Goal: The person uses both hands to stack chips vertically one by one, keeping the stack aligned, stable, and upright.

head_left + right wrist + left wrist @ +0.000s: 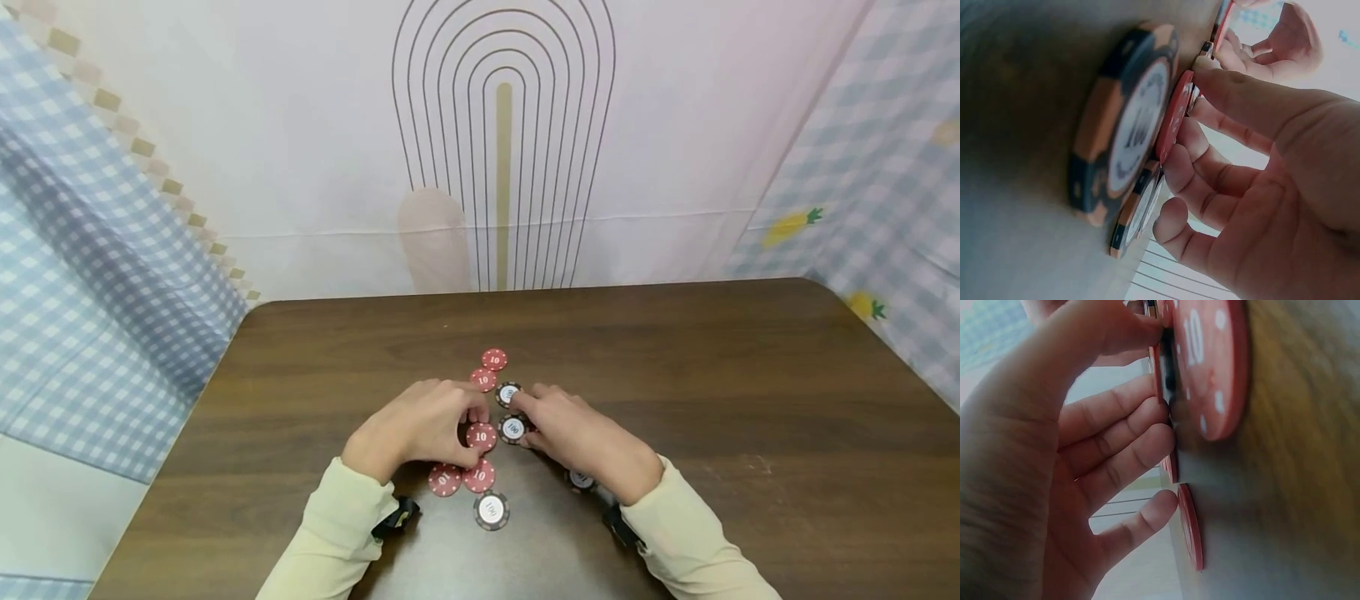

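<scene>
My left hand [423, 425] curls its thumb and index finger around the edges of a red poker chip [481, 437] marked 10, its other fingers bent near the table. From the other side, my right hand [573, 429] has thumb and index finger at the edges of a black-and-white poker chip [513, 429] marked 100, right beside the red one. Another black chip [507, 394] lies by the right index finger. Under the right fingers, the right wrist view shows a red chip [1175, 115], mostly hidden from above.
Two red chips, a farther one [494, 359] and a nearer one [483, 380], lie beyond the hands. Closer in are red chips [445, 480] [478, 477] and a black chip [491, 510]. One black chip [581, 481] sits partly under the right wrist. Patterned cloth [315, 150] hangs behind the wooden table [712, 358].
</scene>
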Motion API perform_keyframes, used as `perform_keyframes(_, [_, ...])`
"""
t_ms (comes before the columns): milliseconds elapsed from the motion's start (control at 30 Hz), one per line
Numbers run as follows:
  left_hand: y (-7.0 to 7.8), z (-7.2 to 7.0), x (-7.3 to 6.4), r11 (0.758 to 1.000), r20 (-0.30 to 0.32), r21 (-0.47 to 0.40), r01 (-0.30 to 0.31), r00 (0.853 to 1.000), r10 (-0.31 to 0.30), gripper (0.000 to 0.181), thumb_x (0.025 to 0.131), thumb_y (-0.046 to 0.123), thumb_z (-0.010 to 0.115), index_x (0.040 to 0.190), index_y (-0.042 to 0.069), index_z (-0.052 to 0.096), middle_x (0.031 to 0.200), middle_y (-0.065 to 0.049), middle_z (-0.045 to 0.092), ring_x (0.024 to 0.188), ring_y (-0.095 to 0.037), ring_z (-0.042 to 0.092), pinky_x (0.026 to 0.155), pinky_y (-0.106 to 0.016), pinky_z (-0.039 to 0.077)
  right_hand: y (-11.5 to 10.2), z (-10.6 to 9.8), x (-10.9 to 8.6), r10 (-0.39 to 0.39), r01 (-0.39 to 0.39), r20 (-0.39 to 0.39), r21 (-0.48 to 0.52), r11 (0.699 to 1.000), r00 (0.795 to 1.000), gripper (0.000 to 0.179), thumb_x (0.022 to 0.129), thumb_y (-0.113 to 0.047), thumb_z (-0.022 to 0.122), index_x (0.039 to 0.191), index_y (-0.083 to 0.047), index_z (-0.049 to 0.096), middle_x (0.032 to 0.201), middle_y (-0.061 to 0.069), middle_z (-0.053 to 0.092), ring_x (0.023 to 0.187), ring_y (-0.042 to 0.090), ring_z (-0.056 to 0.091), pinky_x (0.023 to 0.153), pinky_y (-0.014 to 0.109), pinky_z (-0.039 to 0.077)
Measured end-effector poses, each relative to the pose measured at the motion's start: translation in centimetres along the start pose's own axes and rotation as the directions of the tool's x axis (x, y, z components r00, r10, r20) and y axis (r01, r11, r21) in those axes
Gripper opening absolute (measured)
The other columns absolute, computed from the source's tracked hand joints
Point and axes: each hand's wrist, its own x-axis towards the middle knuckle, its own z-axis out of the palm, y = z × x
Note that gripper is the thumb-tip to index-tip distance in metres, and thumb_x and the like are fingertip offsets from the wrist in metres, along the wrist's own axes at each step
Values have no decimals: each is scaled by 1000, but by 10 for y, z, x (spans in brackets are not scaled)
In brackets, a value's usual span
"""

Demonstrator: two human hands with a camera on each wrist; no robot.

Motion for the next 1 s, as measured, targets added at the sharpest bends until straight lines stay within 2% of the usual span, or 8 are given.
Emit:
perform_keyframes(200, [0,2,-1,999,-23,-43,1,1000,-2,28,76,39,80,101,29,71,89,22,64,72,-3,58,69,-27,50,1,0,-1,4,-4,18,22,1000,1000,28,96,-12,78,119,-9,63,101,9,63,98,29,63,84,53,55])
perform_keyframes(333, [2,3,0,999,-29,-52,-14,1000,12,28,79,38,78,105,28,72,94,21,65,75,-3,58,71,-27,51,2,-1,-1,-2,2,17,36,999,1000,28,96,-12,78,119,-9,63,101,9,63,98,28,62,83,48,54])
perform_keyframes(467, [5,3,1,999,-37,-47,-9,999,8,26,81,37,78,105,28,72,95,21,65,74,-3,58,70,-27,50,3,1,0,-10,8,18,91,996,1000,26,95,-10,79,117,-8,64,101,7,63,98,27,60,82,45,52])
perform_keyframes(633, [10,5,2,1000,-84,21,-8,996,10,30,82,38,77,109,26,74,105,16,70,79,-6,60,75,-31,54,4,3,3,6,-5,-5,141,990,1000,20,94,-9,79,105,-6,63,96,5,62,93,24,57,81,42,50])
perform_keyframes(733, [15,6,5,998,-111,69,-1,994,9,34,82,38,76,113,23,76,111,11,73,82,-10,64,79,-36,57,4,3,6,11,-8,-21,135,991,1000,19,92,-7,80,95,-6,62,90,3,60,88,23,55,80,40,49])
perform_keyframes(1000, [24,12,13,991,-121,130,24,993,-8,30,82,38,77,108,24,77,103,11,73,74,-15,64,73,-40,58,6,2,5,7,-4,-27,108,994,1000,18,90,-6,81,90,-8,62,87,1,60,84,20,53,79,37,48])
